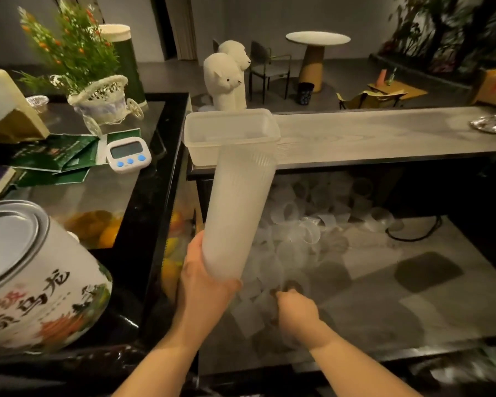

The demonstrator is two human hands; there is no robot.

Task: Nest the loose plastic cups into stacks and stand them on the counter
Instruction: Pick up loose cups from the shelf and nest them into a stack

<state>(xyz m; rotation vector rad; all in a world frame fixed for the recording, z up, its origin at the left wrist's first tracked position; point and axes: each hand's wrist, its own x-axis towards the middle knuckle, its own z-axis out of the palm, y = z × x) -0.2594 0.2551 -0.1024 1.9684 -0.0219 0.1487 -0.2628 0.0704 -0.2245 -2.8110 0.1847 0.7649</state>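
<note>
I'm gripping the tall cup stack [235, 213] in my left hand [204, 279]; my right hand [297, 308] is pinching a loose cup [291, 286] just beside it.

Tall stack of nested cups [235, 213]: translucent, whitish, faintly ribbed toward its upper end. It tilted, top leaning right and away, its lower closed end the nearer one, off the counter [384, 299]. Loose cups [307, 227]: clear to frosted plastic, same kind, lay scattered in a heap on the lower grey counter, most on their sides, mouths facing various ways. The heap ran from the shadowed back toward the near left; blurred individual cups nearest.
</note>
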